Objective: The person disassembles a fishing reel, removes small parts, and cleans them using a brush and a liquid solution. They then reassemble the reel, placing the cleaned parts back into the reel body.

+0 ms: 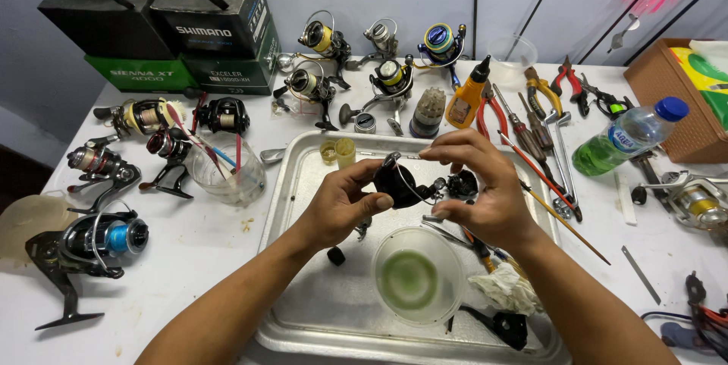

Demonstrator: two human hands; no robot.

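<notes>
Clear bowl (418,277) w/ green liquid nearest you, inside metal tray (299,183). Above bowl, your left hand (343,203) grips black reel body (398,183); right hand (478,183) pinches its thin wire bail, fingers curled. White rag (502,289) right of bowl. Plastic cup (226,172) left of tray on counter (189,244).

Two bare forearms enter from the lower edge, on either side of the metal tray (288,183). The left hand (341,202) and right hand (478,183) wear no gloves, rings, watch or bracelets. No sleeve reaches the wrists; both arms are uncovered as far as shown. Fingernails are short and unpainted.
</notes>
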